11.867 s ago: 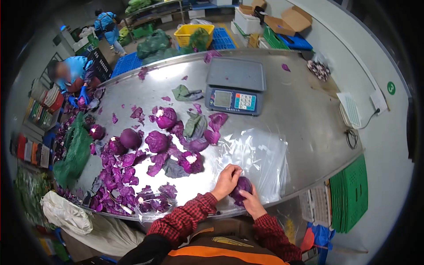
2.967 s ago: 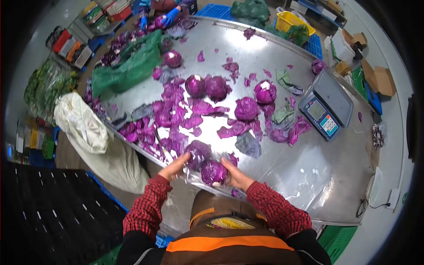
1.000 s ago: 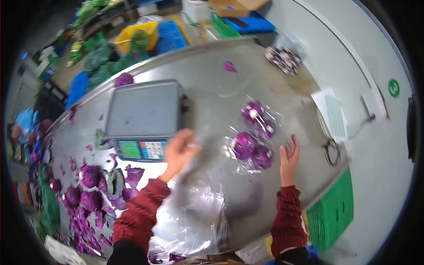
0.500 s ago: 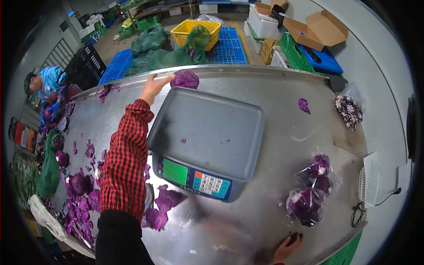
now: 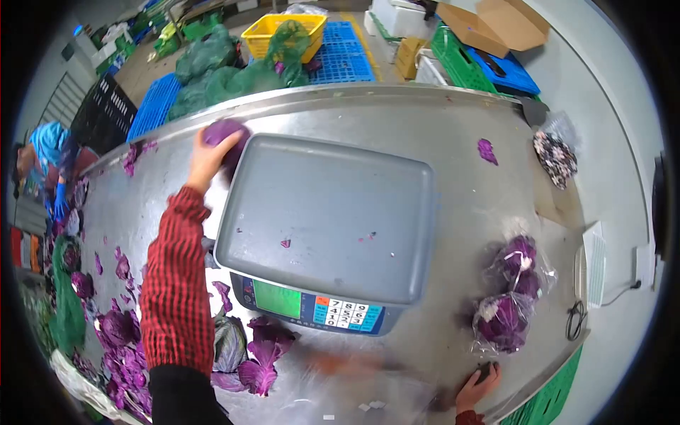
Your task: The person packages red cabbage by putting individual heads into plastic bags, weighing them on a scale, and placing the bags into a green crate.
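My left hand (image 5: pixel 205 159) grips a red cabbage (image 5: pixel 225 133) at the far left corner of a digital kitchen-type scale (image 5: pixel 326 212). The scale's grey pan carries only small purple scraps, and its green display is lit. At the lower right, my right hand (image 5: pixel 478 388) rests by the table's near edge, its fingers curled around a small dark thing that I cannot make out. Just beyond it lie red cabbages in clear plastic wrap (image 5: pixel 504 322). Loose purple leaves (image 5: pixel 268 354) and a greenish cabbage (image 5: pixel 229 343) lie beside my left sleeve.
The metal table (image 5: pixel 453 127) has a raised far rim. Trimmed leaves and cabbages (image 5: pixel 117 329) are heaped at left, where a person in blue gloves (image 5: pixel 61 202) works. Beyond stand a yellow basket (image 5: pixel 283 35) and green net sacks (image 5: pixel 212 85). A patterned cloth (image 5: pixel 554 157) lies at right.
My left hand has closed around the red cabbage and drawn it left and nearer along the scale's far corner. The whole view has shifted slightly. My right hand keeps its curled pose.
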Demonstrator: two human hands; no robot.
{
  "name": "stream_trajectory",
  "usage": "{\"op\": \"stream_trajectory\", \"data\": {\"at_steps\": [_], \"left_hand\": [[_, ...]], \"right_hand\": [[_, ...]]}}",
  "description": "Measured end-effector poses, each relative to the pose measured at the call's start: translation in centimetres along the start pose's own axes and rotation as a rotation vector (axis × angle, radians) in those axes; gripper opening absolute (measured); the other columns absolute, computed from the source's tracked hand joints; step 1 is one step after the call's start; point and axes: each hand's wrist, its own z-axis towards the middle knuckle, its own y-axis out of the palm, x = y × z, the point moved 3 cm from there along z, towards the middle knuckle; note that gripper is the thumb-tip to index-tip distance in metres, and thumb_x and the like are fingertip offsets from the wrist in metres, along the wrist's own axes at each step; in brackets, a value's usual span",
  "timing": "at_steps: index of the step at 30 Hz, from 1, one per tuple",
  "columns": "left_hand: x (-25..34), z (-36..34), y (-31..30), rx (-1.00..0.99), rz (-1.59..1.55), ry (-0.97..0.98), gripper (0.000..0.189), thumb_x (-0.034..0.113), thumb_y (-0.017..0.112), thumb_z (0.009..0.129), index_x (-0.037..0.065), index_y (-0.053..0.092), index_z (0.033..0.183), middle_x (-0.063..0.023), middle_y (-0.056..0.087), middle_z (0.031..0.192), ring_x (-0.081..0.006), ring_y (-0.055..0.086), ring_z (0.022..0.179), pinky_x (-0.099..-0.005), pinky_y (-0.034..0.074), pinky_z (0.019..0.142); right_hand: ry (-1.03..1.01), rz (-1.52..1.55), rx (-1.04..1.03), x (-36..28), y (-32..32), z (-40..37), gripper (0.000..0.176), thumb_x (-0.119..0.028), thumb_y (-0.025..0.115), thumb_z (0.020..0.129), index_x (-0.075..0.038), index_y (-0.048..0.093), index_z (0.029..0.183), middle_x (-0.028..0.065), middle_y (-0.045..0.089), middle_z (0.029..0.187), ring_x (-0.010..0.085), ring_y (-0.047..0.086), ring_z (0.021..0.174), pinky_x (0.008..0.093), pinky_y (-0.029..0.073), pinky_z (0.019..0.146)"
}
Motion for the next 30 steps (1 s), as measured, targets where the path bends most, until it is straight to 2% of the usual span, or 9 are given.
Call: {"op": "stream_trajectory", "data": {"at_steps": [7,10,15,20,21,24,26,27,30], "left_hand": [[-0.5,-8.1,-17.6,0.212,0.993,-0.270,0.088,0.052,0.077,0.078,-0.007,0.046,0.134,-0.0317,0.063,0.117,-0.0429,0.062,0.109,-0.0460,0.049,0.094],[4.4,-10.5,-16.7,0.525,1.139,0.346,0.059,0.037,0.069,0.090,-0.002,0.052,0.131,-0.0218,0.066,0.114,-0.0370,0.064,0.103,-0.0446,0.050,0.090],[18.6,-32.1,5.0,-0.247,0.035,0.358,0.012,0.011,0.063,0.096,0.001,0.065,0.102,-0.0022,0.065,0.096,-0.0087,0.057,0.085,-0.0234,0.047,0.076],[21.6,-56.2,20.8,-0.848,-0.264,-0.369,0.023,0.019,0.063,0.097,0.002,0.063,0.112,-0.0060,0.067,0.101,-0.0159,0.066,0.090,-0.0264,0.052,0.074],[20.8,-59.5,22.1,-0.887,-0.294,-0.477,0.024,0.018,0.061,0.097,0.002,0.061,0.116,-0.0069,0.067,0.102,-0.0177,0.066,0.093,-0.0292,0.054,0.077],[19.1,-66.4,24.9,-1.000,-0.383,-0.801,0.030,0.021,0.062,0.098,0.004,0.058,0.122,-0.0101,0.065,0.109,-0.0205,0.066,0.094,-0.0331,0.053,0.080],[17.3,-66.3,28.6,-0.944,-0.531,-0.843,0.034,0.025,0.064,0.097,0.001,0.056,0.119,-0.0082,0.066,0.104,-0.0238,0.065,0.095,-0.0338,0.055,0.079],[16.2,-64.5,30.5,-0.828,-0.597,-0.878,0.041,0.027,0.066,0.095,0.001,0.054,0.123,-0.0089,0.066,0.106,-0.0251,0.065,0.097,-0.0353,0.055,0.080],[21.4,-62.4,35.1,-0.366,-0.674,-0.934,0.059,0.025,0.071,0.091,0.000,0.045,0.137,-0.0112,0.065,0.113,-0.0261,0.065,0.105,-0.0392,0.055,0.084]], "right_hand": [[-0.015,0.106,0.049,-0.9,-0.3,0.8,0.047,-0.013,0.065,0.076,0.002,0.056,0.120,0.0266,0.050,0.130,0.0428,0.046,0.122,0.0519,0.034,0.105],[0.004,0.126,0.127,-0.8,-0.8,0.8,0.045,-0.018,0.067,0.080,-0.002,0.054,0.120,0.0239,0.049,0.129,0.0423,0.047,0.120,0.0541,0.035,0.101],[0.060,0.218,0.111,-0.3,-1.3,1.0,0.048,-0.024,0.070,0.080,-0.004,0.054,0.120,0.0217,0.049,0.129,0.0405,0.046,0.121,0.0529,0.035,0.100],[-0.037,0.584,0.004,3.0,-3.8,1.6,0.038,-0.024,0.075,0.077,-0.005,0.063,0.108,0.0149,0.059,0.118,0.0351,0.054,0.114,0.0454,0.044,0.097],[0.063,0.968,-0.134,5.2,-4.2,1.3,0.031,-0.021,0.073,0.081,-0.004,0.064,0.106,0.0158,0.062,0.115,0.0332,0.058,0.111,0.0423,0.046,0.096],[-0.004,0.739,0.175,19.3,-13.4,3.0,0.024,-0.015,0.069,0.087,-0.004,0.063,0.107,0.0163,0.064,0.112,0.0322,0.061,0.107,0.0410,0.047,0.095],[0.533,0.900,0.341,31.7,-15.6,2.9,0.023,-0.014,0.067,0.088,-0.002,0.063,0.107,0.0162,0.064,0.110,0.0314,0.063,0.101,0.0382,0.051,0.086],[0.793,0.743,0.328,38.8,-16.3,2.7,0.025,-0.015,0.066,0.089,-0.001,0.063,0.110,0.0178,0.063,0.109,0.0325,0.062,0.099,0.0389,0.050,0.086],[0.585,0.003,0.389,55.8,-17.9,1.5,0.037,-0.010,0.066,0.081,0.000,0.058,0.116,0.0221,0.060,0.115,0.0390,0.056,0.107,0.0454,0.045,0.095]]}}
